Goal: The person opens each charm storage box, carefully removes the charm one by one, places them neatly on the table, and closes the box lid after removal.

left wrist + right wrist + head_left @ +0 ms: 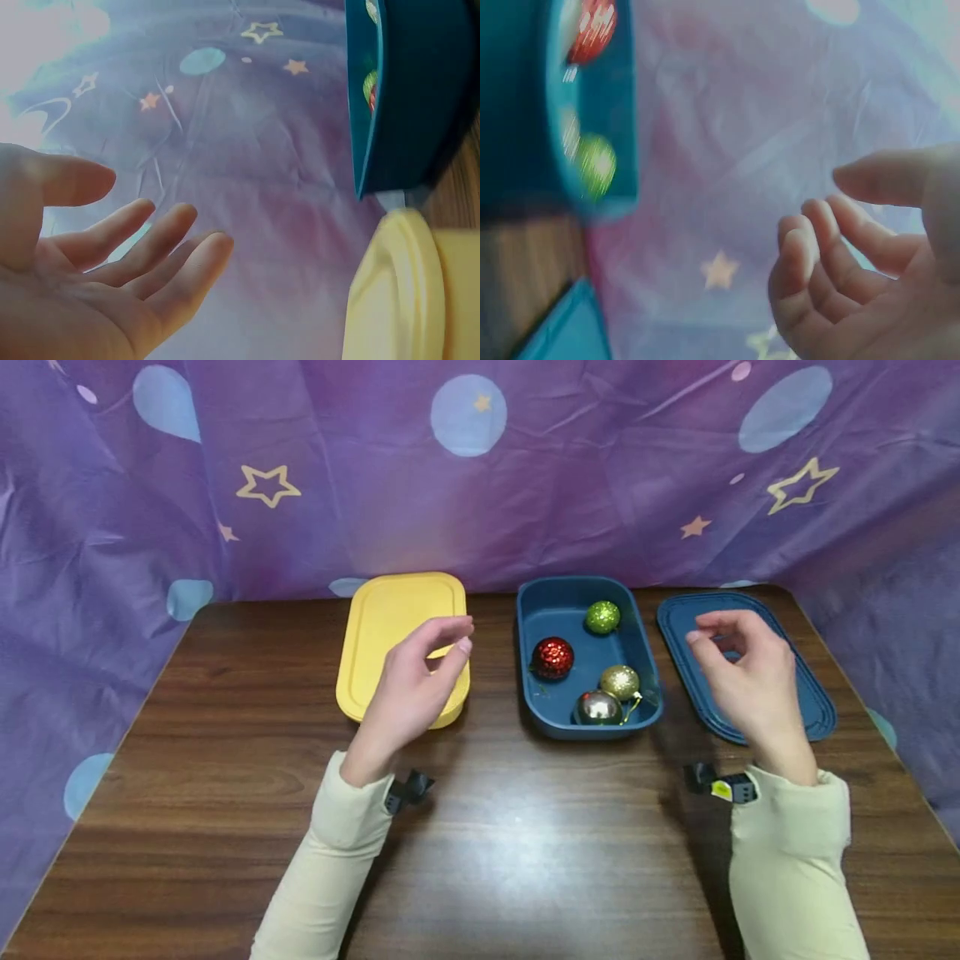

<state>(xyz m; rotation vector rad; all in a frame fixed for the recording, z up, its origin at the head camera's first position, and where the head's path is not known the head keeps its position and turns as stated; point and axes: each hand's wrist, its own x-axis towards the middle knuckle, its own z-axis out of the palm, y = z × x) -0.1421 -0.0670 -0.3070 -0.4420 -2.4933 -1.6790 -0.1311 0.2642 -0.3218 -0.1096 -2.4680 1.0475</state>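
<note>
We observe the left hand (408, 689) above the yellow lidded box (382, 635), its fingers loosely bent and gripping nothing. We observe the right hand (761, 693) above the blue lid (817, 714), likewise relaxed and unloaded. Between box and lid, we locate the blue container (555, 732). Inside, we identify a red ball (553, 658) at left, a green ball (602, 617) toward the rear, and a gold ball (619, 682) just beside a silver ball (597, 708) near the front

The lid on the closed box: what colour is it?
The lid is yellow, clearest in the head view.
</note>
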